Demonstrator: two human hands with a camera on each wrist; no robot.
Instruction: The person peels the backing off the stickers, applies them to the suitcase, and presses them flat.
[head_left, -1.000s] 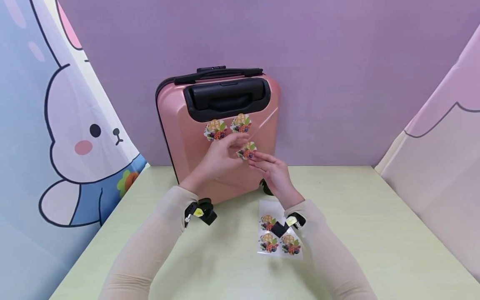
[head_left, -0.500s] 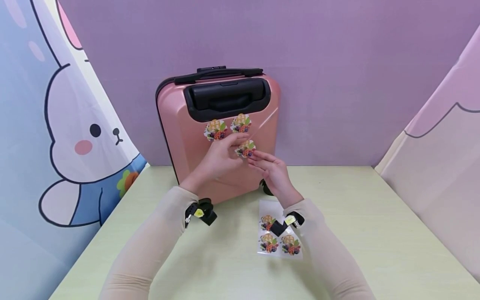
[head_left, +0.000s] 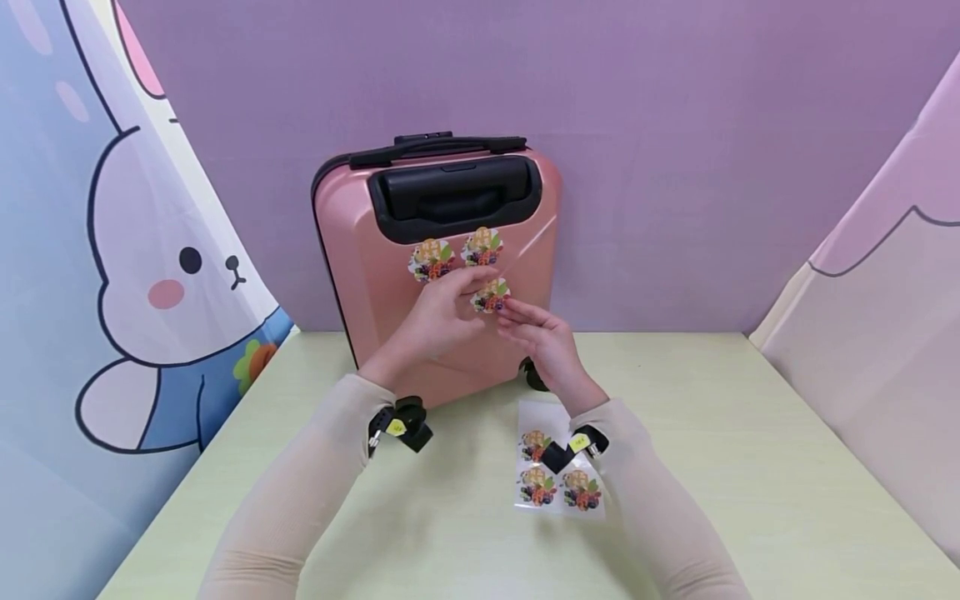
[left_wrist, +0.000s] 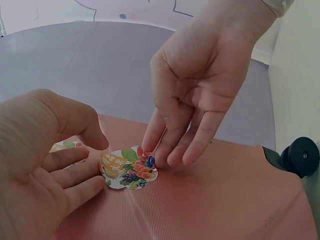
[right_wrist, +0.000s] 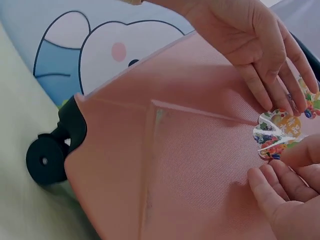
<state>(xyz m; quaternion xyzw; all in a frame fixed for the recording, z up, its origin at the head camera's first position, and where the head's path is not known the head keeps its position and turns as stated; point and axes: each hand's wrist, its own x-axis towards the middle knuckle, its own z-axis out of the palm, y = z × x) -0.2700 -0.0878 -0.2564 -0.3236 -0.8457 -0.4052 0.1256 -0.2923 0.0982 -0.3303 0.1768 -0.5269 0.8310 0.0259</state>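
I see a pink case (head_left: 352, 258) standing up on the pale table (head_left: 690, 467), in front of a purple wall (head_left: 712, 167). Two hands are busy at the front of it. The right hand (head_left: 546, 340) has its thumb and fingers together, pinching the edge of a small fruit sticker (head_left: 489, 297). That sticker is up against the front of the case, below the two top stickers (head_left: 432, 262). I can't tell how much of it touches the pink part.

The left hand (head_left: 444, 310) is on the other side of the sticker. Its fingers are long and loose, with the tips right by the sticker's edge, and its thumb is apart from them. It isn't squeezing anything. The left hand also comes just under the two top stickers, which sit side by side below the black handle (head_left: 450, 198).

Down on the table, a white sheet (head_left: 536, 414) lies partly under the right arm, and I can see three fruit stickers (head_left: 537, 487) on it. Each wrist wears a black band (head_left: 386, 423). A big bunny (head_left: 150, 267) is drawn on the cloth at the left side.
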